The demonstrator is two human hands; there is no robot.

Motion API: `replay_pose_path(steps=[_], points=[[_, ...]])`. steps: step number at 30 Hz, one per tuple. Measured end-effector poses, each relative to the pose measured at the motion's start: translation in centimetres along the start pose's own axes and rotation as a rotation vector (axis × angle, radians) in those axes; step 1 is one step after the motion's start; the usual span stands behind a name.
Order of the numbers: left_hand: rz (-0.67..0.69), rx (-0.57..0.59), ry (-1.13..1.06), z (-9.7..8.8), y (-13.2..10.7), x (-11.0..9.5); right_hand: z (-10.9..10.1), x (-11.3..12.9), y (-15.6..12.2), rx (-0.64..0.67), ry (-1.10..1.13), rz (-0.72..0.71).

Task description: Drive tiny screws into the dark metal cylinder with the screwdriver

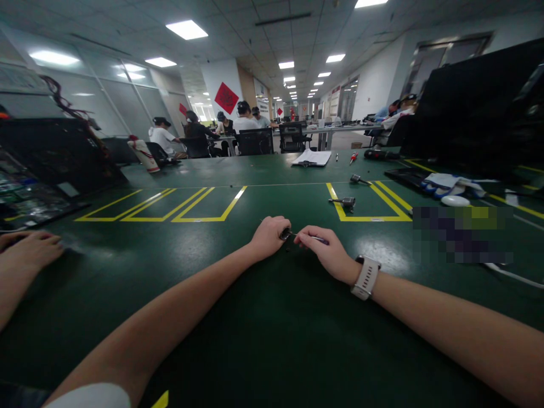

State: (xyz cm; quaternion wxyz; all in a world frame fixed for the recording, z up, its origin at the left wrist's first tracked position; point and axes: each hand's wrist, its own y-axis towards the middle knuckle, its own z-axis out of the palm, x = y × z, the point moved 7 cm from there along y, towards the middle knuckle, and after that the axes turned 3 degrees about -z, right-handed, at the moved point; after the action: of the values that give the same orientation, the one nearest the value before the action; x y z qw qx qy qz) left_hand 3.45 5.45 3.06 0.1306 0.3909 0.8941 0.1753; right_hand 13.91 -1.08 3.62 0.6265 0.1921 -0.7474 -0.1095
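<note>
My left hand (268, 237) and my right hand (325, 251) meet over the green table mat (272, 317) at the middle of the view. My left hand is curled round a small dark object (285, 233) that I cannot name. My right hand pinches a thin silvery tool (317, 239), whose tip points at that object. A white watch (366, 277) sits on my right wrist. A few tiny dark specks, perhaps screws (289, 247), lie on the mat just below the hands.
Another person's hand (25, 252) rests at the left edge beside an opened black device (34, 181). Yellow marked boxes (170, 207) cross the mat. Small metal parts (345, 201), a clipboard (311, 158), a red screwdriver (353, 158), gloves (446, 184) and a white bottle (144, 154) lie farther off. Seated people fill the background.
</note>
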Motion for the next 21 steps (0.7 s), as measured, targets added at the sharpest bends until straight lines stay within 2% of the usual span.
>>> replay_pose_path(steps=[4,7,11,16,19,21], points=[[0.003,-0.012,-0.106,-0.2,0.0,0.0,-0.5,-2.4,0.5,-0.036,0.402,0.226],[-0.007,-0.029,-0.197,-0.3,0.0,0.3,-0.5,-2.9,0.6,-0.044,0.506,0.264],[-0.031,-0.043,-0.166,-0.3,0.1,0.6,-0.4,-1.8,0.3,-0.047,0.369,0.127],[-0.024,0.004,-0.012,0.0,0.1,0.2,-0.3,0.5,-0.3,-0.052,-0.013,-0.047],[-0.011,0.024,0.037,0.1,0.1,-0.1,-0.3,0.8,-0.3,-0.055,-0.097,-0.059],[0.002,0.029,0.039,0.1,0.0,-0.2,-0.3,0.3,-0.1,-0.047,-0.024,-0.014]])
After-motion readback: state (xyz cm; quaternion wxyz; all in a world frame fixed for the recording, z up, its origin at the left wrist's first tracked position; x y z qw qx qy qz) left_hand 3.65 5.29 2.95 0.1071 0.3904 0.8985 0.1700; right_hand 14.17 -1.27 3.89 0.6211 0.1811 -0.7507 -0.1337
